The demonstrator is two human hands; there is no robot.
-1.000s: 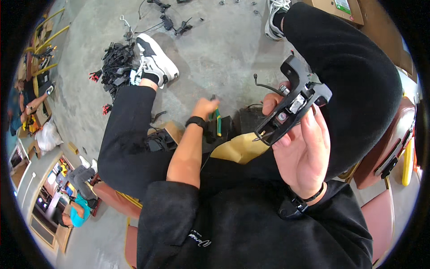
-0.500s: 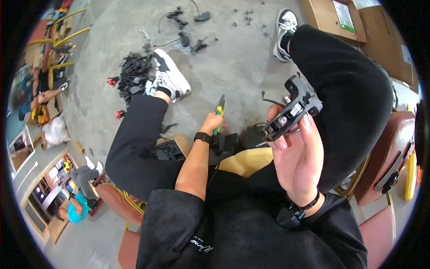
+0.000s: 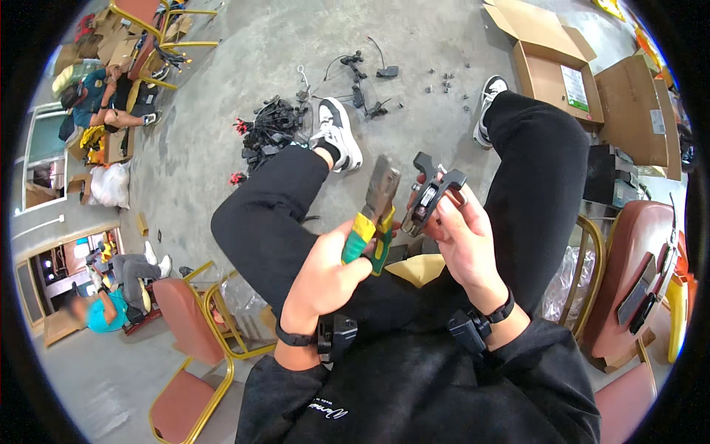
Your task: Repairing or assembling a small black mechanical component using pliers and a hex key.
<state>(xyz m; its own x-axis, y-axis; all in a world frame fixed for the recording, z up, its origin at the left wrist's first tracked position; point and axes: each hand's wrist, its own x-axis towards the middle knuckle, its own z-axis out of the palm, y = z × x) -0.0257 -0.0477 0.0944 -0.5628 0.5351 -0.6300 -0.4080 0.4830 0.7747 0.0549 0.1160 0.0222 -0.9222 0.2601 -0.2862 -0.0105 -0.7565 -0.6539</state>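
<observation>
My left hand (image 3: 325, 270) is wrapped round the green and yellow handles of a pair of pliers (image 3: 381, 189). The metal jaws point up and away from me. In my right hand (image 3: 467, 240), a black plastic bracket-like part (image 3: 427, 198) with metal fittings is gripped between thumb and fingers. The pliers are close to the left side of this part, with a small gap between the jaws and it. Some of my right fingers are hidden behind the part. Both hands are above my lap.
A heap of black cables and small parts (image 3: 274, 129) lies on the floor by my left shoe. Loose small pieces (image 3: 447, 80) lie farther off. An open cardboard box (image 3: 547, 74) stands at the far right. Chairs (image 3: 188, 314) flank me, and other people sit at the left.
My left hand has risen with the pliers and come closer to the black part. My right hand has moved slightly left and turned the part. The view has shifted too.
</observation>
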